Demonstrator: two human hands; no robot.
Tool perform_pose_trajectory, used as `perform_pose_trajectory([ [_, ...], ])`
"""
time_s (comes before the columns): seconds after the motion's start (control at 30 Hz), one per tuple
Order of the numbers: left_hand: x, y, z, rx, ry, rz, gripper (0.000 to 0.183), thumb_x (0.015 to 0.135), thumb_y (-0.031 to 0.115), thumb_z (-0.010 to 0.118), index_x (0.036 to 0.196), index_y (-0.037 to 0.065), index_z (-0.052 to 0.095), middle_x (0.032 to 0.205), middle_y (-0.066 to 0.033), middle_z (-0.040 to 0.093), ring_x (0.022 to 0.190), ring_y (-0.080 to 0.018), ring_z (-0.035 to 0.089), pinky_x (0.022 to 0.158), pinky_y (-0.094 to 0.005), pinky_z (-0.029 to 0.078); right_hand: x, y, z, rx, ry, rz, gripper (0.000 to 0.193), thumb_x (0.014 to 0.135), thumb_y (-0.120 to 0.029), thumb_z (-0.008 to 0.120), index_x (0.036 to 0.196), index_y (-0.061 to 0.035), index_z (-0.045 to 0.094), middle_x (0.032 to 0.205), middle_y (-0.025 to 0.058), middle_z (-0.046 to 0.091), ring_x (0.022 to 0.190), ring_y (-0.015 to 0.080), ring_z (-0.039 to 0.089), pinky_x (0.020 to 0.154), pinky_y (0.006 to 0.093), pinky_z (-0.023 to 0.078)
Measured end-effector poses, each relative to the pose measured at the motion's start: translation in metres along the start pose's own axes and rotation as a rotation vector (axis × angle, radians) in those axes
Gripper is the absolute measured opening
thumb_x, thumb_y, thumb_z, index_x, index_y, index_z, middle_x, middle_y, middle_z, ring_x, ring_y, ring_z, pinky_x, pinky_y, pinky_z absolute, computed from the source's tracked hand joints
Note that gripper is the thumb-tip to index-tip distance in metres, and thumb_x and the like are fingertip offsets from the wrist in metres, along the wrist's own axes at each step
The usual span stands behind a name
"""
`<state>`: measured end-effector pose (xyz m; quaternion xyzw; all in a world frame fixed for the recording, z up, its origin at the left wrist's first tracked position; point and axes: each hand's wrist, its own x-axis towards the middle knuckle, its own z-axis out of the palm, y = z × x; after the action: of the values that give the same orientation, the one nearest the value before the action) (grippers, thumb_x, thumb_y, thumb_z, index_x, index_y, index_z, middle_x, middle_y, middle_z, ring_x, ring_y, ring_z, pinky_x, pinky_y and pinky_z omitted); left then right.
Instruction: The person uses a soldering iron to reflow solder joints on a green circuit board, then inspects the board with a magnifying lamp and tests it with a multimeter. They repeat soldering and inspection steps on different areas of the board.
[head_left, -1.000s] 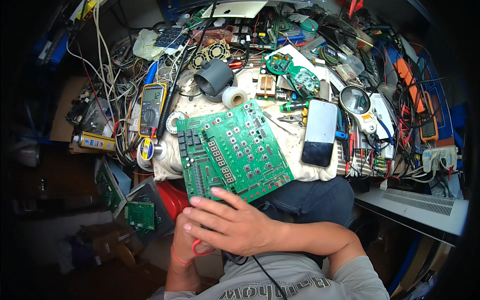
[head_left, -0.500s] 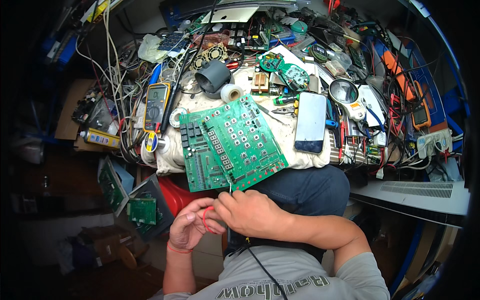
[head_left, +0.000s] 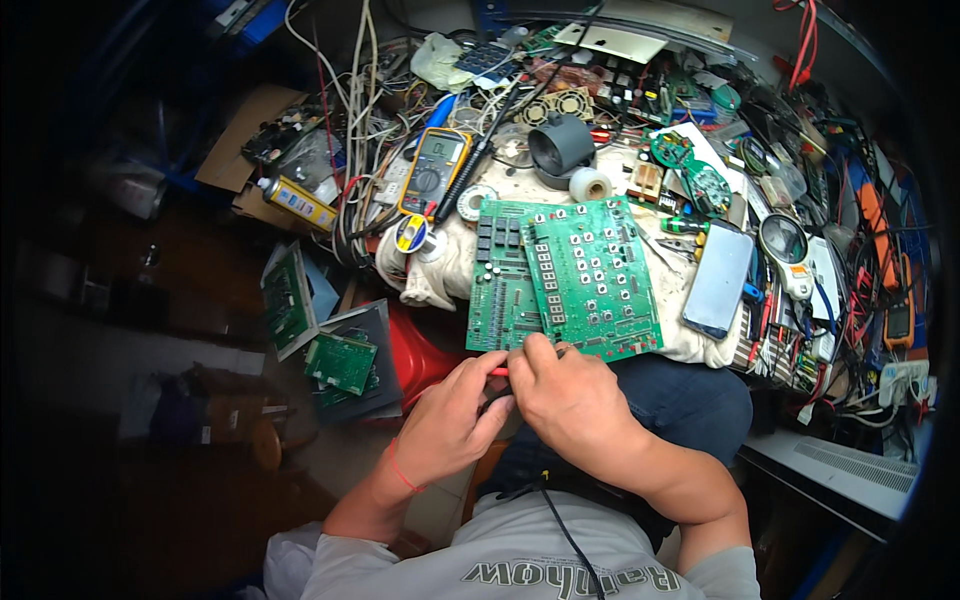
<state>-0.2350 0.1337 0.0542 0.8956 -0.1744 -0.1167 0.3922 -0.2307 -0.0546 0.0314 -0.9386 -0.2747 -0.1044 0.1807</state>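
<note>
At the near edge of a pair of green circuit boards (head_left: 640,310), my two hands meet. My left hand (head_left: 450,415) is closed, its fingers bent around a short red wire-like piece (head_left: 498,371) that runs toward the other hand. Some thin dark cord shows between the palms. My right hand (head_left: 570,395) is closed in a pinch beside the boards' lower edge; its fingers hide what they hold. The boards overlap, the right one bearing push buttons and a row of digit displays (head_left: 547,285). They lie on a white cloth (head_left: 430,272).
Behind the boards stand a yellow multimeter (head_left: 436,170), a grey cup-like part (head_left: 562,148) and solder reels (head_left: 412,235). To the right lie a phone (head_left: 718,280) and a magnifier (head_left: 785,245). Loose boards (head_left: 342,362) sit lower left near a red stool (head_left: 415,350).
The view has swung, so the bench appears further right. My left hand has turned over and closed beside the right; the red loop around its fingers now shows as a short straight piece.
</note>
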Motion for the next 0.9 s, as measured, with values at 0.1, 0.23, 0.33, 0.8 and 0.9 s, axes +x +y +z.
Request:
perform_pose_trajectory([
  [0.1, 0.000, -0.011, -0.019, 0.083, -0.035, 0.089, 0.020, 0.100, 0.012, 0.062, 0.118, 0.003, 0.063, 0.101, -0.0203, 0.068, 0.087, -0.0419, 0.068, 0.073, -0.0470, 0.054, 0.000, 0.006, -0.006, 0.094, 0.080, -0.020, 0.060, 0.083, -0.010, 0.067, 0.142, -0.0058, 0.059, 0.141, 0.0239, 0.055, 0.095, 0.0311, 0.069, 0.073, 0.0385, 0.062],
  [0.23, -0.012, -0.042, -0.082, 0.340, 0.178, -0.117, 0.019, 0.104, 0.017, 0.058, 0.115, 0.002, 0.062, 0.089, -0.0219, 0.068, 0.083, -0.0438, 0.067, 0.069, -0.0492, 0.051, -0.023, 0.024, -0.019, 0.141, 0.330, 0.092, 0.078, 0.074, -0.011, 0.089, 0.145, -0.0152, 0.056, 0.151, 0.0218, 0.047, 0.115, 0.0351, 0.066, 0.084, 0.0399, 0.061],
  [0.33, -0.002, -0.075, -0.137, 0.676, 0.535, -0.305, 0.023, 0.106, 0.023, 0.055, 0.115, 0.002, 0.061, 0.086, -0.0254, 0.067, 0.081, -0.0473, 0.065, 0.065, -0.0523, 0.048, -0.046, 0.039, -0.024, 0.158, 0.313, 0.229, 0.075, 0.075, -0.004, 0.086, 0.143, -0.0085, 0.055, 0.147, 0.0211, 0.050, 0.105, 0.0321, 0.070, 0.081, 0.0410, 0.061],
  [0.8, 0.234, -0.140, -0.091, 1.049, 0.672, 0.219, 0.023, 0.105, 0.031, 0.055, 0.103, 0.008, 0.053, 0.065, -0.0184, 0.065, 0.060, -0.0434, 0.066, 0.052, -0.0554, 0.049, -0.085, 0.052, -0.017, 0.244, 0.174, 0.356, 0.057, 0.083, -0.013, 0.081, 0.136, -0.0066, 0.061, 0.130, 0.0147, 0.061, 0.097, 0.0293, 0.070, 0.080, 0.0390, 0.058],
  [0.9, 0.274, -0.147, -0.081, 1.034, 0.610, 0.124, 0.028, 0.108, 0.034, 0.048, 0.105, 0.006, 0.050, 0.069, -0.0203, 0.068, 0.063, -0.0443, 0.068, 0.057, -0.0578, 0.051, -0.095, 0.062, -0.022, 0.212, 0.172, 0.416, 0.056, 0.084, -0.013, 0.081, 0.136, -0.0068, 0.061, 0.129, 0.0138, 0.062, 0.098, 0.0310, 0.070, 0.081, 0.0393, 0.058],
])
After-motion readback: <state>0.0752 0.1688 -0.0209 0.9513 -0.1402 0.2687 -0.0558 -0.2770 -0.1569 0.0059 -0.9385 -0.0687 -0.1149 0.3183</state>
